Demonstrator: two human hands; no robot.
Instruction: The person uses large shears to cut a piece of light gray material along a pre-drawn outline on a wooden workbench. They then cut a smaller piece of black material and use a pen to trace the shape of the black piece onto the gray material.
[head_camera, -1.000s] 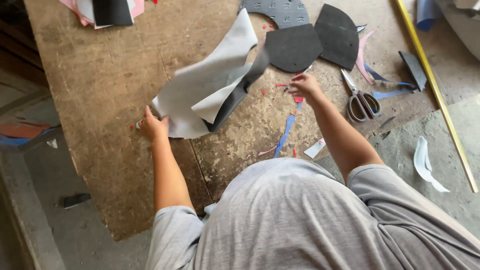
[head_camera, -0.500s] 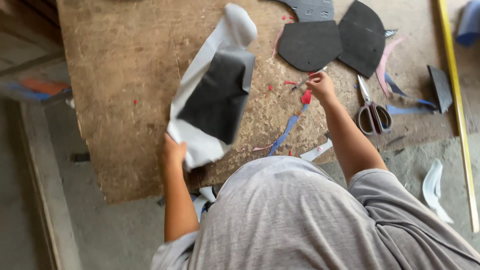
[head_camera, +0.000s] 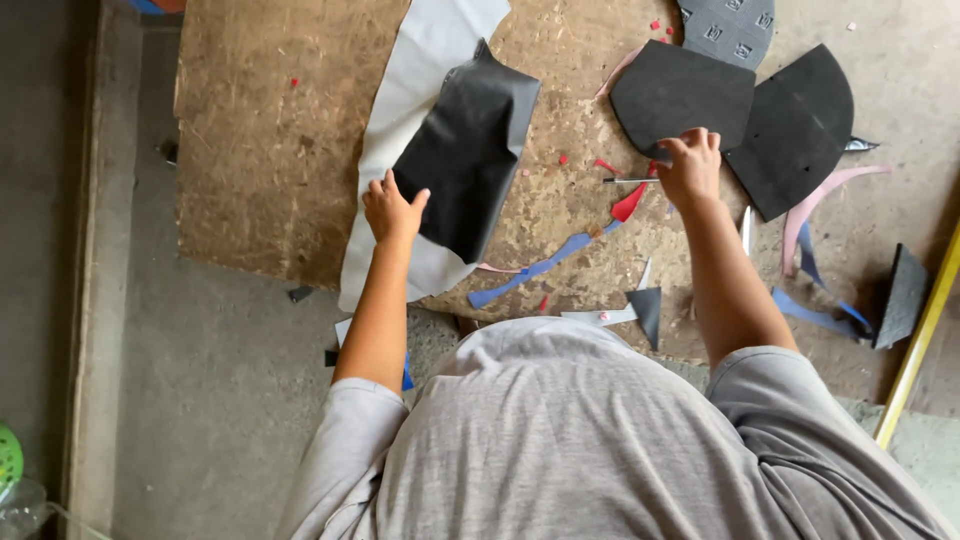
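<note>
- Head view is showing the left hand (head_camera: 392, 208) pressing flat, fingers spread and gripping nothing, on a folded sheet, grey on one face and black on the other (head_camera: 462, 160), which is lying on the worktop (head_camera: 260, 150).
- Right hand (head_camera: 690, 165) is curling its fingers closed near a thin pen-like tool (head_camera: 630, 180) at the edge of a black cut panel (head_camera: 680, 95); whether the fingers are actually pinching the tool cannot be told.
- A second black panel (head_camera: 795, 125) and a grey embossed piece (head_camera: 728, 28) are lying just beside the first.
- Risk, as a judgement: the sheet is overhanging the near worktop edge, so easing the left-hand pressure could be letting it slide off.
- Risk: red, blue and pink offcuts (head_camera: 530, 268) are littering the surface and could be snagging under the sheet.
- Worktop is appearing as a rough, stained board resting low over a concrete floor (head_camera: 200, 400); a yellow strip (head_camera: 918, 340) is lying at the right.
</note>
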